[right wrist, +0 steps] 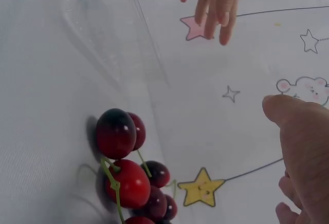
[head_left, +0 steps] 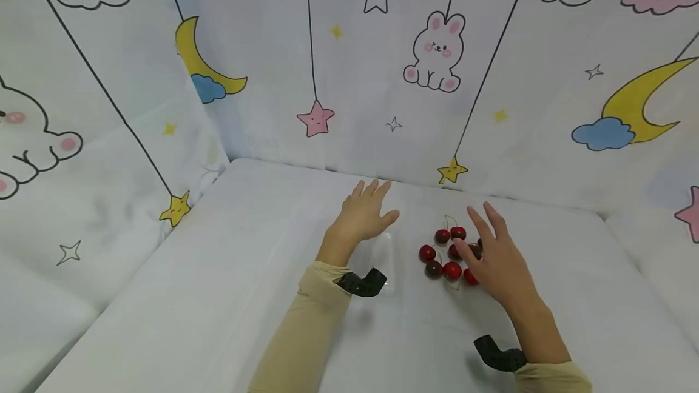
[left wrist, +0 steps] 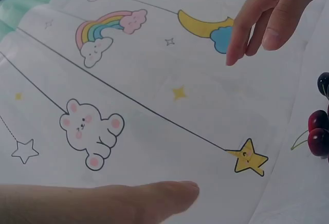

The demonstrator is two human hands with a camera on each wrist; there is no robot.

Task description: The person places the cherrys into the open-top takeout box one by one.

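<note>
Several dark red cherries (head_left: 452, 270) with green stems lie in a loose cluster on the white surface. My right hand (head_left: 501, 265) hovers at the cluster's right side, fingers spread and covering part of it; no cherry shows in its grasp. To the left, my left hand (head_left: 360, 214) reaches forward with its fingers extended, holding nothing visible. Below and beside it lies a clear plastic container (head_left: 385, 259), partly hidden by the left hand and wrist. Its transparent wall (right wrist: 92, 44) shows at the upper left of the right wrist view, near the cherries (right wrist: 128, 184).
A white cloth with printed bunnies, stars and moons (head_left: 349, 65) stands as a wall behind and beside the white table surface (head_left: 218, 308). Black bands with mounts (head_left: 363, 284) sit on both wrists, by beige sleeves.
</note>
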